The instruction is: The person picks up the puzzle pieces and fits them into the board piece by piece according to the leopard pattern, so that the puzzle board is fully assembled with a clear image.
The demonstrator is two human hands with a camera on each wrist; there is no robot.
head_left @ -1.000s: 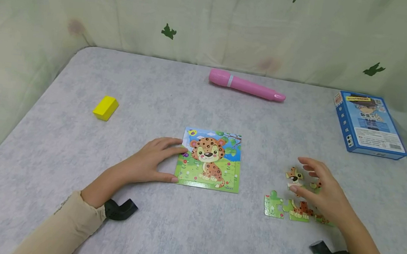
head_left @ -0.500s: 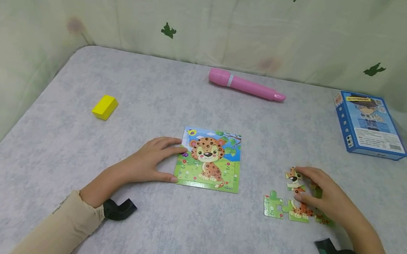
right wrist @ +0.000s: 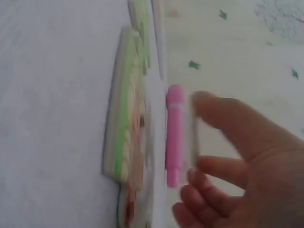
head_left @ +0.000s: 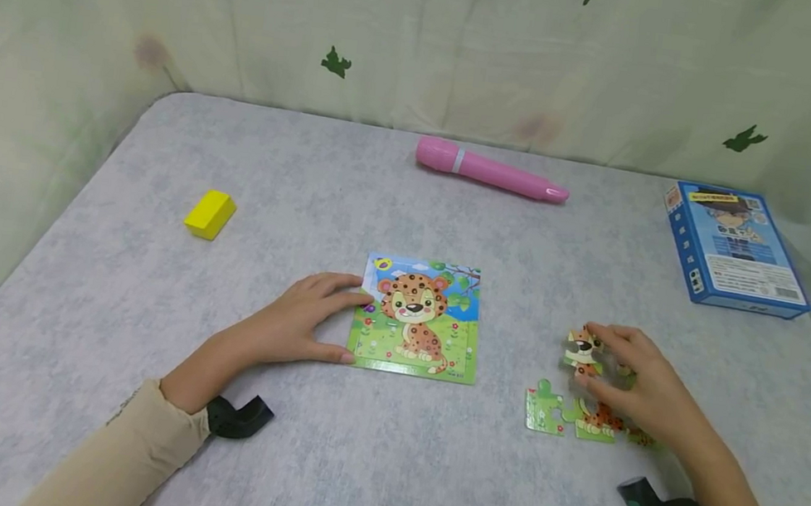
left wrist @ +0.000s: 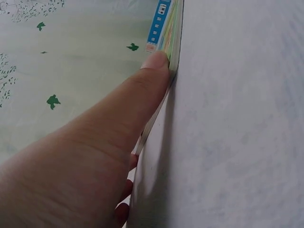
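In the head view my left hand rests against the left edge of a leopard jigsaw puzzle, fingertips on its picture and thumb at the lower left corner. The left wrist view shows the thumb touching the puzzle's thin edge. My right hand pinches a puzzle piece with part of the leopard's face, between thumb and fingers. Seen edge-on in the right wrist view, the held piece is off the table. Below that hand lie a green corner piece and a paw piece; the hand partly hides others.
A yellow block lies at the left of the grey table. Towards the back is a pink pen-like stick. A blue box stands at the back right. Pale cloth with green birds hangs behind.
The right hand lowered its fingers to the loose pieces, then pinched the face piece and raised it slightly, shifting a little left. My left hand has stayed put on the puzzle.
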